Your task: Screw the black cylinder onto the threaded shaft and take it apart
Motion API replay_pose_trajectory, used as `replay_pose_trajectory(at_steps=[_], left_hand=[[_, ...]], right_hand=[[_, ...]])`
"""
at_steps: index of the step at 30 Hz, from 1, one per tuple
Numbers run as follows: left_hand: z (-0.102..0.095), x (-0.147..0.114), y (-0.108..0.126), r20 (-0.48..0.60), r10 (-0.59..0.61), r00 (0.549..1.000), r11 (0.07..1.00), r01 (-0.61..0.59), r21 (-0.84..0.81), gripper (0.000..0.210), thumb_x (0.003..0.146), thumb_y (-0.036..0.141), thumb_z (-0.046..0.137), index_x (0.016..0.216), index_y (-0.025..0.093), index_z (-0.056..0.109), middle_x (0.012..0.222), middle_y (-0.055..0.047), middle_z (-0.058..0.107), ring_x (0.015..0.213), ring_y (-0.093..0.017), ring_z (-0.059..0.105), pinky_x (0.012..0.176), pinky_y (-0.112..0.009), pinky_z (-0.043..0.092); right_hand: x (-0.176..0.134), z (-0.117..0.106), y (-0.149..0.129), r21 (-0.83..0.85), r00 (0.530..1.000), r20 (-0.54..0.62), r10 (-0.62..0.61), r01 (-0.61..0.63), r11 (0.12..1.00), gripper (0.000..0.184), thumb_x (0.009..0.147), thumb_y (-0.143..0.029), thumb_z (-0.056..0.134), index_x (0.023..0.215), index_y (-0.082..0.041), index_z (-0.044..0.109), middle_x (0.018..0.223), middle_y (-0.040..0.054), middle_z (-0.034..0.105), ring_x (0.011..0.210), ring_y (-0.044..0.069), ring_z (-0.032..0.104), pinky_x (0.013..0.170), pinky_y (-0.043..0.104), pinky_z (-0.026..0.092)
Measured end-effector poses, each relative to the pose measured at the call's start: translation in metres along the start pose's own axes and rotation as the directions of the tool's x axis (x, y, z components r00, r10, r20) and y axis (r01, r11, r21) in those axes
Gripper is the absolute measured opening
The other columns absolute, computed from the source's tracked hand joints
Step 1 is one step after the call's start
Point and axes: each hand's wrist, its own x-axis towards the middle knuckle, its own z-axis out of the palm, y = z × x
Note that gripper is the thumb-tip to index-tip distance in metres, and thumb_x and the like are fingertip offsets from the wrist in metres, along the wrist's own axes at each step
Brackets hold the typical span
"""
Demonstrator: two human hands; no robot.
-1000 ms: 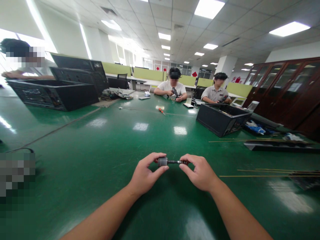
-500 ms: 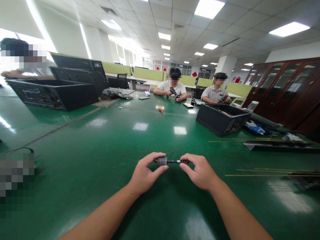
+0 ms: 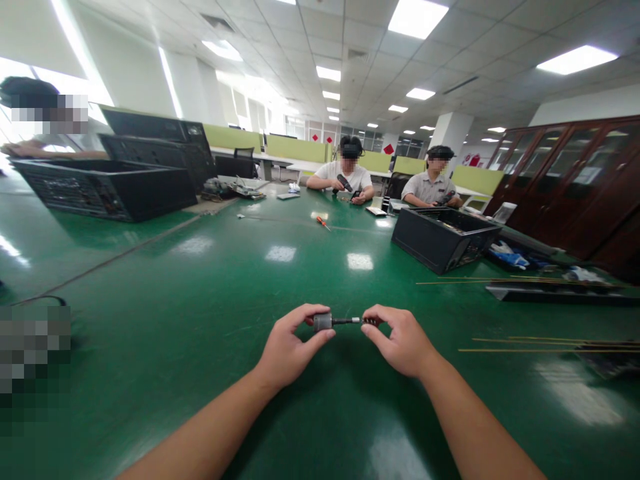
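Observation:
Between the thumb and fingers of my left hand (image 3: 286, 347) is a small grey cylindrical motor (image 3: 323, 323). Its thin dark shaft (image 3: 344, 321) ends in a silver tip and points right. My right hand (image 3: 403, 343) pinches a small dark spiral-ridged piece (image 3: 369, 321) that looks like a worm gear. Part of that piece is hidden by the fingers. It lines up with the shaft, a narrow gap lying between it and the silver tip. Both hands are held above the green tabletop (image 3: 240, 400).
Ahead lies an orange-handled screwdriver (image 3: 323, 223). Open black computer cases stand at right (image 3: 440, 240) and left (image 3: 110, 190). Thin yellowish rods (image 3: 500, 350) stick out at the right. Two people (image 3: 345, 170) work across the table; another person (image 3: 50, 127) is at far left.
The spiral-ridged piece and the shaft's silver tip, which touched or nearly touched before, are now slightly apart. My left hand has shifted a little left.

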Motion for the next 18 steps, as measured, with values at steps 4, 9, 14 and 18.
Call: replay_pose_trajectory(at_steps=[4,9,14,18], left_hand=[[0.001,0.001,-0.001,0.006,-0.040,0.999,0.999,0.040,-0.029,0.028,0.081,0.031,0.072,0.105,0.021,0.064,0.098,-0.004,0.068,0.089,-0.020,0.064,0.084,-0.033,0.050],[0.001,0.001,-0.002,-0.044,-0.036,0.998,0.991,0.030,-0.132,0.023,0.078,0.025,0.070,0.081,0.020,0.049,0.098,-0.005,0.064,0.092,-0.019,0.062,0.086,-0.034,0.048],[-0.011,0.000,0.003,-0.149,-0.082,0.986,0.997,0.083,0.005,0.038,0.076,0.030,0.071,0.063,0.020,0.037,0.094,-0.006,0.066,0.092,-0.022,0.062,0.087,-0.038,0.046],[-0.038,-0.003,0.010,-0.218,-0.203,0.955,0.975,0.218,0.046,0.029,0.076,0.043,0.071,0.085,0.020,0.056,0.104,-0.009,0.069,0.097,-0.027,0.065,0.095,-0.047,0.047]], right_hand=[[0.002,-0.001,0.006,0.016,1.000,-0.017,0.006,-0.006,1.000,0.009,0.089,-0.025,0.061,0.093,-0.021,0.068,0.084,0.0019,0.071,0.078,0.018,0.065,0.075,0.029,0.045],[0.004,-0.001,0.022,0.045,0.995,-0.074,0.073,-0.070,0.997,0.011,0.088,-0.027,0.061,0.090,-0.020,0.068,0.082,0.0027,0.071,0.077,0.018,0.066,0.074,0.029,0.046],[0.005,0.004,0.033,0.091,0.988,-0.084,0.129,-0.121,0.988,0.014,0.087,-0.030,0.060,0.089,-0.019,0.069,0.080,0.0034,0.071,0.075,0.019,0.066,0.073,0.030,0.047],[0.006,0.021,0.031,0.162,0.987,-0.087,0.137,-0.122,0.979,0.015,0.087,-0.031,0.060,0.088,-0.019,0.069,0.079,0.0036,0.071,0.073,0.019,0.065,0.071,0.029,0.047]])
